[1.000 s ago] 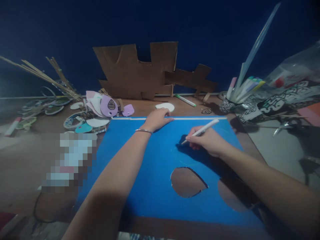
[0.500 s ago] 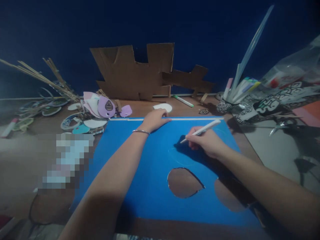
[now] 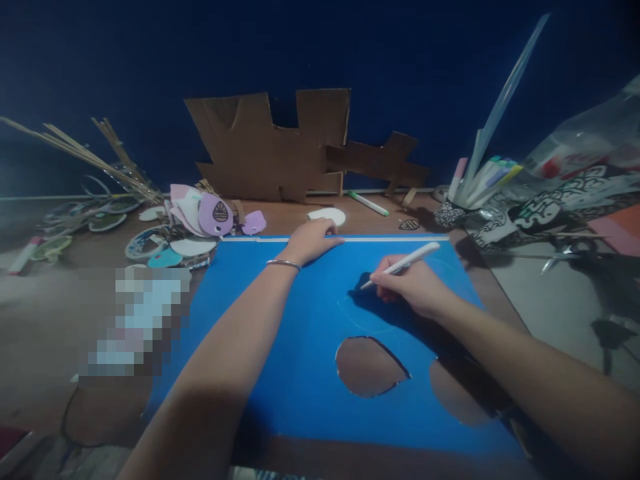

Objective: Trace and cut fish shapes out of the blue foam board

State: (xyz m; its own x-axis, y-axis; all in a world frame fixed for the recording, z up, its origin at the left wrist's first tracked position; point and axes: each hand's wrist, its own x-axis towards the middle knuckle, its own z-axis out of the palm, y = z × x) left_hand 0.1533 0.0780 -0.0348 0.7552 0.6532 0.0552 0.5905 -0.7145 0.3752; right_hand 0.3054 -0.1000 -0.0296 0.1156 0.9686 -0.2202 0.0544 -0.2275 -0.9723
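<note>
A blue sheet [image 3: 280,387] lies on the table, with a white strip along its far edge. Two openings are cut in it: a teardrop-shaped hole [image 3: 373,367] and another partly under my right forearm. My left hand [image 3: 315,241] rests on the far edge with its thumb stretched out, close to a white cutout [image 3: 333,216]. Some of its fingertips are hidden. In my right hand [image 3: 405,283] is a white pen [image 3: 413,259], tip down at the sheet beside a faint curved line [image 3: 363,327]. Dark shadow covers the tip, so contact is hard to tell.
Brown cardboard [image 3: 265,147] leans against the dark blue wall. Purple fish-shaped cutouts [image 3: 213,215] and rolls of tape lie at the left. A green-tipped marker [image 3: 367,203] lies behind the sheet. Right of it stand a patterned holder of markers [image 3: 450,213] and scissors [image 3: 557,257].
The view has shifted very slightly. My left hand stays on the far edge, and my right hand with the pen is in nearly the same place.
</note>
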